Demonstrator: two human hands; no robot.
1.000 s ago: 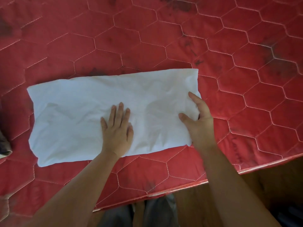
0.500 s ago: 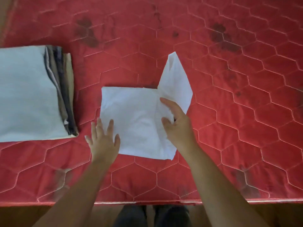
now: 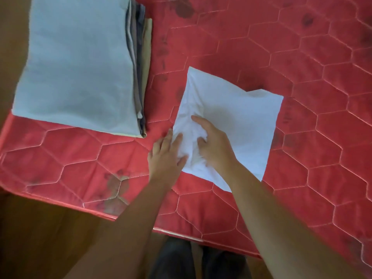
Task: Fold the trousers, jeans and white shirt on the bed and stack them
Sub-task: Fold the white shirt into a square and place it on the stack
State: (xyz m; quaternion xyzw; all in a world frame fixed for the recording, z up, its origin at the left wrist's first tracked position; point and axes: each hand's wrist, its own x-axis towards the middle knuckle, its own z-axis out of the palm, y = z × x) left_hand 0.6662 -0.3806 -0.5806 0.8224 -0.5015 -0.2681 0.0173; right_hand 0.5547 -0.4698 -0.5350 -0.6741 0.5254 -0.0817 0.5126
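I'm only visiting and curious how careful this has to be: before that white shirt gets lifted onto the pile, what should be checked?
1. Fold: the white shirt is a compact shape, though bunched under the hands: ok.
2. Grip: the right hand has curled fingers in the cloth: ok.
3. Support: the left hand lies at the shirt's left edge, fingers straight; whether they reach underneath: cannot tell.
4. Landing spot: the stack has a flat, tidy top: ok.
5. Path: the mattress between shirt and stack is bare: ok.
6. Footing: the stack's left side reaches the mattress edge; fully supported: cannot tell.
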